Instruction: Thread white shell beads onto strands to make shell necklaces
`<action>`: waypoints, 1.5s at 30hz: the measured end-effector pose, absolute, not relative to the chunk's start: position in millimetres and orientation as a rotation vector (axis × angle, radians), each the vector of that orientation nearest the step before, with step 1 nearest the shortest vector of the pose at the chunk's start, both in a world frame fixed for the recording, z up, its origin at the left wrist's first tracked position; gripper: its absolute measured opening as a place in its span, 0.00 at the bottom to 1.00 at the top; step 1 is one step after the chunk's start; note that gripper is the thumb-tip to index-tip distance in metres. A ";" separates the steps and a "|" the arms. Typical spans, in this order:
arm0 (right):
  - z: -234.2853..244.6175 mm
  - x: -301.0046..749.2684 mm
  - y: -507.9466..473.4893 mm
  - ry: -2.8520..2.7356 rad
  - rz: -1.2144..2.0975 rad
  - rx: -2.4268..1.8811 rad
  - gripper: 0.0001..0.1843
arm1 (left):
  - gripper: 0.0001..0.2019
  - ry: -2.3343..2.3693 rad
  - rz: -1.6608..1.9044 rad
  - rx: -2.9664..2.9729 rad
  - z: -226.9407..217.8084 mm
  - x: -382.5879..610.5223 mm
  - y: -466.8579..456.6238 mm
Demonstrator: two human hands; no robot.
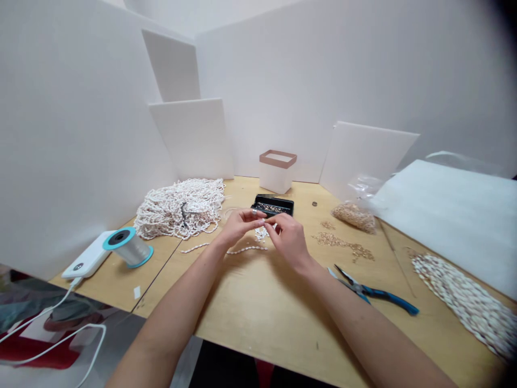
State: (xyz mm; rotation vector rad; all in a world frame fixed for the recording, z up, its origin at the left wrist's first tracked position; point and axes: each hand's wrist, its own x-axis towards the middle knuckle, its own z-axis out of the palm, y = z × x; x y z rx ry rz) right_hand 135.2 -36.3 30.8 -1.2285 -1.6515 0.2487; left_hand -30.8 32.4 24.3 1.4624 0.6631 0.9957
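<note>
**White shell strand [262,233] pinched between both hands**

We hold our left hand [241,223] and right hand [290,238] close together over the middle of the plywood table [258,318]. The fingertips of each are clenched on the shell strand, which hangs just on the near side of the black tray [273,205]. A loose strand [247,249] lies on the wood under the hands. We judge the work to be midway. A heap of strands [181,207] sits far left and a second batch [464,299] near right. Scattered gold findings [343,246] wait to the right, the pliers [375,292] lie untouched, and the thread spool [128,247] stands at the left.
</note>
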 end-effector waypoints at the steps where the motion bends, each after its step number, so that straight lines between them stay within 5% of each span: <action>1: 30.5 134.8 -35.9 -1.611 0.314 -1.226 0.08 | 0.17 0.657 0.998 1.432 22.5 -30.7 33.8; 10: 24.2 132.5 -31.6 -1.344 0.777 -1.170 0.17 | 0.13 0.657 0.976 1.366 15.5 -31.7 40.8; 20: 28.6 140.9 -32.2 -1.666 0.421 -1.275 0.11 | 0.14 0.688 0.894 1.630 25.2 -35.2 35.0; 30: 23.8 139.9 -25.4 -1.270 1.111 -1.089 0.15 | 0.15 0.669 0.879 1.666 26.5 -34.8 34.3; 45: 21.3 139.6 -21.5 -1.089 1.418 -0.938 0.20 | 0.14 0.630 0.911 1.589 22.2 -36.0 37.7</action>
